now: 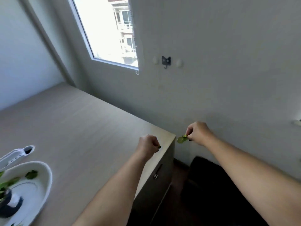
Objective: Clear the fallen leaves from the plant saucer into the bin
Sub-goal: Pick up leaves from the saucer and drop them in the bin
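Note:
The white plant saucer (43, 181) sits at the lower left of the beige countertop, with a loose green leaf (31, 174) on it and the plant's pot partly cut off by the frame. My right hand (197, 133) is beyond the counter's corner, above the dark bin (216, 185) on the floor, pinching a green leaf (181, 139). My left hand (149, 145) hovers over the counter's right edge, fingers closed on a small green bit (160, 146) that barely shows.
The countertop (81, 128) ends at a corner near my hands; a cabinet front with a metal handle (157, 172) drops below it. A white object (17, 154) lies beside the saucer. A wall with a hook (166, 61) and a window are behind.

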The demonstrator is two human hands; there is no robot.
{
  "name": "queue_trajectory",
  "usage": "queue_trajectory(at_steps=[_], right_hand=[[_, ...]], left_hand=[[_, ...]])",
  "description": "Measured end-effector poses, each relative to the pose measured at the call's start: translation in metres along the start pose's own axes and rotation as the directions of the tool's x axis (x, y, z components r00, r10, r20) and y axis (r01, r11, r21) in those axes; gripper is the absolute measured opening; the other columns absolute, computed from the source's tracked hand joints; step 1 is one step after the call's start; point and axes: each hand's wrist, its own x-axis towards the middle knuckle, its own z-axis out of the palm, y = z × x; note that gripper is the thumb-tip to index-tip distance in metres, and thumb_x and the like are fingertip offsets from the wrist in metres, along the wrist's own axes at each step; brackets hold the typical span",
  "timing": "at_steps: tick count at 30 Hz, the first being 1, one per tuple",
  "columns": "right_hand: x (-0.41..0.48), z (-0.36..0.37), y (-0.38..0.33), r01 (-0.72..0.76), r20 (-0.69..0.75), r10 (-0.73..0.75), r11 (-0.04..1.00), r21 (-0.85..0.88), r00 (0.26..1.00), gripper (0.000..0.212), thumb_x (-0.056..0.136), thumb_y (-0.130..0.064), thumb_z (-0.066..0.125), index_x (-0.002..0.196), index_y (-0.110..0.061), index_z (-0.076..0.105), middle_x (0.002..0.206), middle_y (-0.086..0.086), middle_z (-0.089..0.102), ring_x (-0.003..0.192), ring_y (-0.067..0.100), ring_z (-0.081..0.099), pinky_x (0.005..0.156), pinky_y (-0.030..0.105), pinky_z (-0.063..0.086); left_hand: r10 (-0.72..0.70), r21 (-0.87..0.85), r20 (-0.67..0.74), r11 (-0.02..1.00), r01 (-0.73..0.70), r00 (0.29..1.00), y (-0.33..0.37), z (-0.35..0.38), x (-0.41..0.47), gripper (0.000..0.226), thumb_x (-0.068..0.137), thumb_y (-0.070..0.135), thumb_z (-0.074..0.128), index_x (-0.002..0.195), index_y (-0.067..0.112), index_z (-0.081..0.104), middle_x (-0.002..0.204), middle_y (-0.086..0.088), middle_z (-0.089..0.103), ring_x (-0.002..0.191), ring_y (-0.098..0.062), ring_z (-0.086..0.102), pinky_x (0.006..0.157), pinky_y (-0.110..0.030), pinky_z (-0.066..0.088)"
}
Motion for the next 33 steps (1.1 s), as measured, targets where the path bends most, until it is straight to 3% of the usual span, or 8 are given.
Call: queue_trajectory(at_steps=[6,9,15,21,24,27,29,33], right_hand=[[-0.006,-0.061,0.156,-0.250,-0.084,0.255,0.965,0.074,0.963,0.014,0.072,0.003,0.064,0.078,-0.005,0.075,0.083,0.017,0.075,0.072,0.022,0.065,0.064,0.022,0.045],[-0.006,-0.056,0.211,-0.353,-0.078,0.364,0.927,0.127,0.928,0.013,0.075,0.002,0.064,0.077,-0.006,0.075,0.086,0.015,0.075,0.081,0.026,0.069,0.068,0.023,0.047],[0.002,0.005,0.289,-0.531,-0.031,0.547,0.824,0.200,0.837,0.014,0.075,-0.001,0.065,0.073,-0.012,0.073,0.087,0.010,0.073,0.068,0.017,0.057,0.063,0.023,0.041],[0.034,0.081,0.355,-0.650,0.023,0.666,0.720,0.242,0.746,0.014,0.079,0.000,0.064,0.074,-0.010,0.072,0.092,0.012,0.071,0.073,0.015,0.055,0.067,0.022,0.041],[0.054,0.105,0.373,-0.680,0.024,0.701,0.682,0.270,0.713,0.012,0.079,-0.004,0.067,0.085,-0.011,0.074,0.101,0.011,0.072,0.087,0.021,0.064,0.076,0.021,0.046],[0.066,0.116,0.378,-0.681,0.081,0.689,0.681,0.267,0.720,0.031,0.080,-0.009,0.070,0.111,-0.011,0.068,0.122,0.012,0.064,0.111,0.026,0.060,0.094,0.026,0.045],[0.068,0.115,0.378,-0.687,0.088,0.691,0.682,0.251,0.718,0.031,0.083,-0.011,0.067,0.114,-0.013,0.066,0.127,0.012,0.059,0.114,0.026,0.058,0.095,0.027,0.045],[0.066,0.099,0.371,-0.678,0.091,0.679,0.697,0.234,0.729,0.022,0.086,-0.010,0.062,0.107,-0.014,0.068,0.124,0.011,0.060,0.108,0.025,0.060,0.090,0.028,0.047]], left_hand=[[0.176,0.030,0.209,0.982,-0.186,0.962,0.119,0.128,0.051,0.011,0.070,-0.006,0.069,0.078,0.000,0.073,0.083,-0.017,0.074,0.070,-0.014,0.059,0.063,-0.024,0.051],[0.190,0.075,0.312,0.972,-0.224,0.931,0.134,0.180,0.063,0.010,0.071,-0.003,0.068,0.078,0.003,0.073,0.079,-0.010,0.071,0.075,-0.016,0.062,0.065,-0.015,0.042],[0.074,0.185,0.490,0.965,-0.186,0.869,0.093,0.267,0.081,0.011,0.072,0.000,0.067,0.076,0.007,0.074,0.081,-0.010,0.073,0.076,-0.018,0.064,0.066,-0.018,0.041],[-0.069,0.254,0.611,0.961,-0.113,0.789,0.030,0.341,0.115,0.017,0.079,0.003,0.069,0.068,0.016,0.067,0.075,0.000,0.065,0.076,-0.015,0.062,0.070,-0.025,0.051],[-0.061,0.238,0.603,0.966,-0.106,0.795,0.022,0.366,0.137,0.005,0.079,0.006,0.071,0.081,0.011,0.071,0.082,-0.003,0.067,0.078,-0.012,0.060,0.074,-0.024,0.051],[-0.048,0.245,0.670,0.956,-0.160,0.741,0.022,0.383,0.155,0.030,0.080,0.021,0.073,0.109,0.014,0.066,0.106,-0.003,0.069,0.092,-0.017,0.064,0.080,-0.026,0.052],[-0.057,0.271,0.713,0.942,-0.200,0.699,0.026,0.385,0.162,0.044,0.082,0.027,0.072,0.123,0.020,0.058,0.119,-0.003,0.065,0.103,-0.022,0.064,0.087,-0.036,0.056],[-0.049,0.311,0.701,0.919,-0.244,0.711,0.040,0.368,0.167,0.045,0.086,0.024,0.067,0.129,0.020,0.053,0.130,-0.006,0.060,0.115,-0.025,0.059,0.093,-0.039,0.053]])
